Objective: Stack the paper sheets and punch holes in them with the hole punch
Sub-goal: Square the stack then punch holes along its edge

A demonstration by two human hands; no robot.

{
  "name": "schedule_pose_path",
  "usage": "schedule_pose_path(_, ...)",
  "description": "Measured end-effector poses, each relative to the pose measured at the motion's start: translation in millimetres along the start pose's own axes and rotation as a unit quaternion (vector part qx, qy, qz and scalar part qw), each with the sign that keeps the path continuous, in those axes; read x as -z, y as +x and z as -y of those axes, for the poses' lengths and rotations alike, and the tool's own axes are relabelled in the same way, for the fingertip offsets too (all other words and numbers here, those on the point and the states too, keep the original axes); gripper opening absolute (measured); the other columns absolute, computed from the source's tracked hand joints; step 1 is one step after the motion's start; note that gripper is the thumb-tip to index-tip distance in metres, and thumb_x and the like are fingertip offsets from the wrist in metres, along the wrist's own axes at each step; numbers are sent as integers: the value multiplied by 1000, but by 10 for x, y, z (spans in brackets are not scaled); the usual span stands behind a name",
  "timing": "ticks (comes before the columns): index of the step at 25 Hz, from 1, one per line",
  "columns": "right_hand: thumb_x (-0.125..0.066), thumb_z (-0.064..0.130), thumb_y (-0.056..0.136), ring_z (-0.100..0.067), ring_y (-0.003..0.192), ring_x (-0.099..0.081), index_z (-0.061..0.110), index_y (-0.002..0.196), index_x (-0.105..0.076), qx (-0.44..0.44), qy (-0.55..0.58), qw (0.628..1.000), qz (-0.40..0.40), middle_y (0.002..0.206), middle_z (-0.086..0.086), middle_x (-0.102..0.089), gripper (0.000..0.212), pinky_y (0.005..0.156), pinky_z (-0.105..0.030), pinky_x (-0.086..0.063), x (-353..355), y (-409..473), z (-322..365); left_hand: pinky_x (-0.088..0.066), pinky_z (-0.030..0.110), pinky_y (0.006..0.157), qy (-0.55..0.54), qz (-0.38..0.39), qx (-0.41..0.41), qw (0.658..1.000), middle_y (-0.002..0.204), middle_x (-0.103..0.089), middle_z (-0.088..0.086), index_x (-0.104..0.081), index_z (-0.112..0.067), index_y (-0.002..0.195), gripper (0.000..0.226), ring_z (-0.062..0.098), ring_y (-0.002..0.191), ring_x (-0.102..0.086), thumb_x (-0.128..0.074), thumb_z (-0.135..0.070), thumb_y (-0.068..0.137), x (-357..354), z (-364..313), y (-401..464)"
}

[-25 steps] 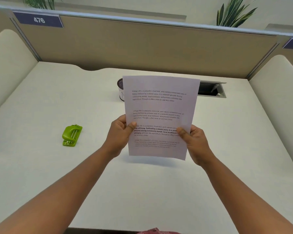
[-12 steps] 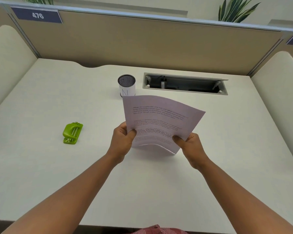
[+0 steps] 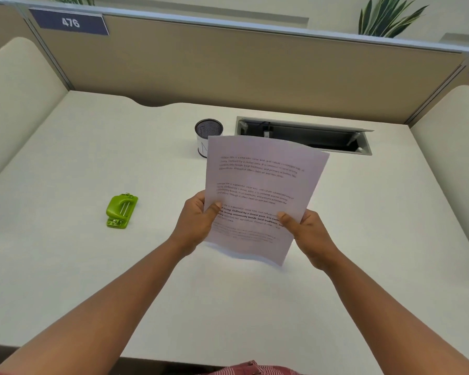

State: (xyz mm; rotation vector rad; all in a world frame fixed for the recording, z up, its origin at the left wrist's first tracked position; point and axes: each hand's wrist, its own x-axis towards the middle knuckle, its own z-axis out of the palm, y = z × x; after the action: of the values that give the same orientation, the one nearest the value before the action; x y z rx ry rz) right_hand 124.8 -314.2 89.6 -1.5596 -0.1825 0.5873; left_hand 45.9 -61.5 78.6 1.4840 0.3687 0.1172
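Both hands hold the printed paper sheets (image 3: 260, 196) upright above the middle of the white counter (image 3: 65, 266), one hand at each lower side edge. That placement suits squaring a stack: with the edges pinched from both sides, the bottom edge hangs just over the counter, where it could be tapped level. The left hand (image 3: 197, 221) has its grip pressed together on the left edge, thumb on the printed face and fingers behind; the right hand (image 3: 306, 234) pinches the right edge the same way. The sheets bow slightly, likely because they are held only low down. How many sheets there are cannot be told. The green hole punch (image 3: 121, 211) lies flat on the counter well to the left, untouched, within the left hand's reach. A mesh pen cup (image 3: 208, 132) stands just behind the paper, beside an open cable tray (image 3: 303, 133) at the far right.
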Motion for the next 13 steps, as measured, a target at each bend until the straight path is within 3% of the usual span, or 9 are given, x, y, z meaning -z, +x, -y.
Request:
schedule_pose_path(5, -67, 21, 100, -20, 105, -77, 22, 118, -76, -29, -34, 998, 54, 117, 1, -80, 20, 83, -30, -63, -133, 148, 86, -61, 40, 84, 30, -9, 122, 992, 109, -80, 2, -72, -16, 114, 22, 25, 101, -76, -59, -5, 100, 316, -116, 157)
schedule_pose_path(10, -66, 20, 100, -22, 96, -79, 24, 115, -75, -95, -75, 989, 84, 109, 1, -82, 18, 71, -33, -63, -444, 339, -1, -59, 27, 57, 71, -10, 227, 971, 101, -79, 6, -71, -11, 112, 20, 17, 77, -77, -63, -2, 96, 675, -82, 214)
schedule_pose_path(13, -65, 18, 100, -22, 92, -80, 23, 114, -75, -127, -83, 985, 86, 105, 2, -82, 17, 75, -37, -64, -656, 449, -108, -59, 27, 57, 90, -46, 244, 964, 97, -78, 10, -70, -12, 101, 14, 18, 72, -76, -68, -1, 92, 842, 19, 219)
